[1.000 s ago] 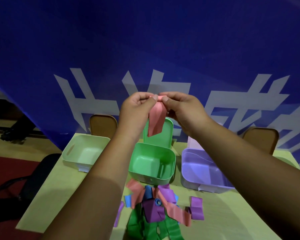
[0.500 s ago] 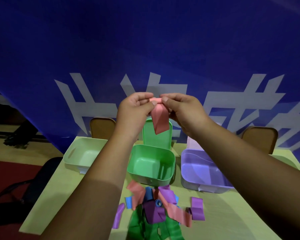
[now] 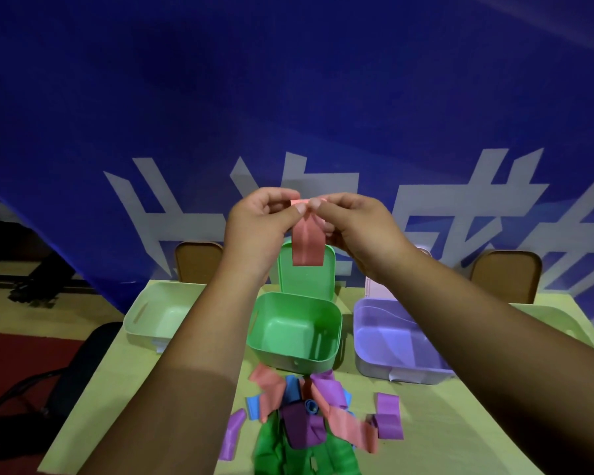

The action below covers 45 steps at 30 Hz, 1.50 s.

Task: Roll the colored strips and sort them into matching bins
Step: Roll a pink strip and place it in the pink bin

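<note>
Both hands are raised above the bins and pinch the top of a pink strip. My left hand holds its left end and my right hand its right end, fingertips almost meeting. The strip's loose tail hangs down in front of the green bin's lid. On the table below lies a heap of strips in pink, purple, blue and green. Behind the heap stand a pale green bin, a bright green bin and a purple bin.
The yellow-green table ends at the left beside a dark chair on a red floor. Two brown chair backs stand behind the table against a blue banner. A pink lid leans behind the purple bin.
The hanging tail of the pink strip has grown shorter as its top is wound between my fingertips. My hands stay at about the same height.
</note>
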Available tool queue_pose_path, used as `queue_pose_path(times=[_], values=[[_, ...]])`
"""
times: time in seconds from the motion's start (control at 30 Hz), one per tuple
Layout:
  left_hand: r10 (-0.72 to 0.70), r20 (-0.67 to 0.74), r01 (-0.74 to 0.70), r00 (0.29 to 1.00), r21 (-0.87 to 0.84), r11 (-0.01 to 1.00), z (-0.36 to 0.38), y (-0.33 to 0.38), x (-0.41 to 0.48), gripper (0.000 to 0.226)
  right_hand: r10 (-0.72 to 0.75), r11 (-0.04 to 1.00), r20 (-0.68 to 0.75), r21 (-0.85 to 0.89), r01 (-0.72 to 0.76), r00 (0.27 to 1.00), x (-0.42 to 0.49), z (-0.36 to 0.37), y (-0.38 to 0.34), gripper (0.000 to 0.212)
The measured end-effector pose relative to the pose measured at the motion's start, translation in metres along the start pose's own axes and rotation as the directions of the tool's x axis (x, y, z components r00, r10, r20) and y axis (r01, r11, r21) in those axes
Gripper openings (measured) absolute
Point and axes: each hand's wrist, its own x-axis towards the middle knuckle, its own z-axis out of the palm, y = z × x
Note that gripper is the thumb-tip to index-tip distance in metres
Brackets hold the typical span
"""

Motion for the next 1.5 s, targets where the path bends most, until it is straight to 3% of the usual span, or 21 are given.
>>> queue_pose_path(times=[0.13, 0.27, 0.53, 0.73, 0.9, 1.07, 1.27, 1.5], values=[[-0.017, 0.022, 0.016, 1.000, 0.009, 1.000, 0.003, 0.000, -0.003, 0.022, -0.041, 0.994, -0.055, -0.099, 0.035, 0.998, -0.002, -0.005, 0.000, 0.013], [-0.089, 0.050, 0.092, 0.995, -0.064, 0.994, 0.006, 0.003, -0.005, 0.018, -0.050, 0.996, -0.048, -0.075, 0.046, 0.998, -0.004, -0.008, -0.004, 0.018], [-0.053, 0.032, 0.054, 0.998, -0.025, 0.998, 0.010, 0.006, -0.006, 0.019, -0.024, 1.000, -0.001, 0.019, 0.024, 1.000, -0.002, -0.014, -0.001, 0.028], [-0.056, 0.048, 0.058, 0.997, -0.047, 0.997, 0.018, 0.005, -0.008, 0.023, -0.035, 0.999, -0.052, -0.006, 0.035, 0.998, 0.003, -0.022, 0.005, 0.017], [-0.108, 0.043, 0.112, 0.993, -0.090, 0.990, 0.027, 0.004, -0.007, 0.019, -0.058, 0.997, -0.062, -0.048, 0.055, 0.996, 0.006, -0.029, 0.008, 0.022], [-0.081, 0.027, 0.082, 0.996, -0.041, 0.996, 0.028, 0.008, -0.006, 0.020, -0.024, 0.998, -0.013, 0.061, 0.024, 1.000, 0.005, -0.031, 0.006, 0.031], [-0.045, 0.044, 0.048, 0.998, -0.050, 0.998, 0.031, 0.009, -0.003, 0.027, -0.054, 0.998, -0.057, 0.012, 0.055, 0.997, 0.010, -0.035, 0.006, 0.018], [-0.079, 0.059, 0.086, 0.995, -0.127, 0.988, 0.035, 0.010, -0.003, 0.022, -0.093, 0.996, -0.076, 0.006, 0.094, 0.993, 0.013, -0.034, 0.003, 0.021]])
